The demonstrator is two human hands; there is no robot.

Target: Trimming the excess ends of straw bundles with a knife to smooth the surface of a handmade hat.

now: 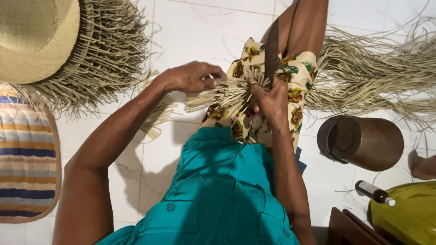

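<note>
Two hands are working on one bundle of straw strips (pixel 227 93), which is lying across my lap on the flowered cloth (pixel 293 90). From the head view, taking that bundle as my landmark: its long axis is running roughly left to right, with the loose ends fanning out toward the left and the gathered end sitting near my knees. My left hand (pixel 193 77) is sitting on top of the bundle, just left of its middle, fingers curled down and pinching the strips. My right hand (pixel 271 102) is closing around the handle of a dark knife (pixel 271 47) at the bundle's right end, and the blade is pointing up and away from me, crossing the strips nearly at right angles. Both hands are touching the bundle, the right one nearer to its bound end. Far left of the bundle a woven hat (pixel 36 38) is resting on a fringed mat (pixel 109 54); right of it more loose straw (pixel 377 77) is spreading over the floor (pixel 190 31), and a brown cylinder (pixel 363 143) is lying below that.
</note>
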